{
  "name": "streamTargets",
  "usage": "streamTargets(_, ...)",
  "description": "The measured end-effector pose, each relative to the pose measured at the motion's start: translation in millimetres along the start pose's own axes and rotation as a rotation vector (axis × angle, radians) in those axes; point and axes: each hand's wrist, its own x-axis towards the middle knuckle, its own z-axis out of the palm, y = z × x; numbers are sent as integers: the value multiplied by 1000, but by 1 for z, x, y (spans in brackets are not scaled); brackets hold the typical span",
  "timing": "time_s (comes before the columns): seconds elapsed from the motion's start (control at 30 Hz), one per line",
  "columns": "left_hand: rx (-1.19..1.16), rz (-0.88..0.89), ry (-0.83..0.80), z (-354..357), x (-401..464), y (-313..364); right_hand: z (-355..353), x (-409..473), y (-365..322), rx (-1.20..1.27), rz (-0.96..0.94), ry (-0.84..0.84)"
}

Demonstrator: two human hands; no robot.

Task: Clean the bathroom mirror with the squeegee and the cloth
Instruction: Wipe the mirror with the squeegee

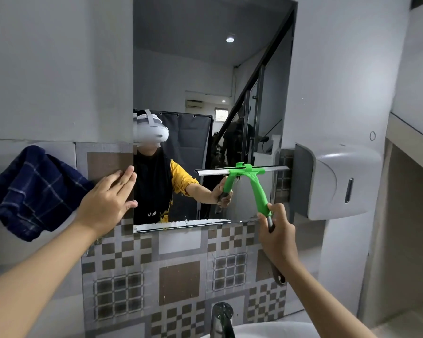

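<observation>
A tall frameless mirror (213, 69) hangs on the wall ahead. My right hand (275, 236) grips the handle of a green squeegee (259, 189), whose blade lies flat and level against the lower right of the glass. My left hand (106, 203) rests flat with fingers spread on the tiled wall, fingertips at the mirror's left edge; it holds nothing. A dark blue checked cloth (32, 189) hangs on the wall to the left of that hand. A white streak of foam runs along the mirror's bottom edge.
A grey and white wall dispenser (337, 181) sticks out just right of the mirror, close to the blade's end. A chrome tap (221, 318) and the rim of a white basin (266, 329) sit below. Patterned tiles (178, 276) cover the wall under the mirror.
</observation>
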Motion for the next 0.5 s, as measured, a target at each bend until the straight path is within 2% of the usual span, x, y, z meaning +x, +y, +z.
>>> streamTargets(0.37, -16, -10, 0, 0, 0, 4, 43, -14, -79, 358, 503, 96)
streamTargets(0.5, 7, -16, -21, -3, 0, 7, 50, -15, -103, 454, 610, 114)
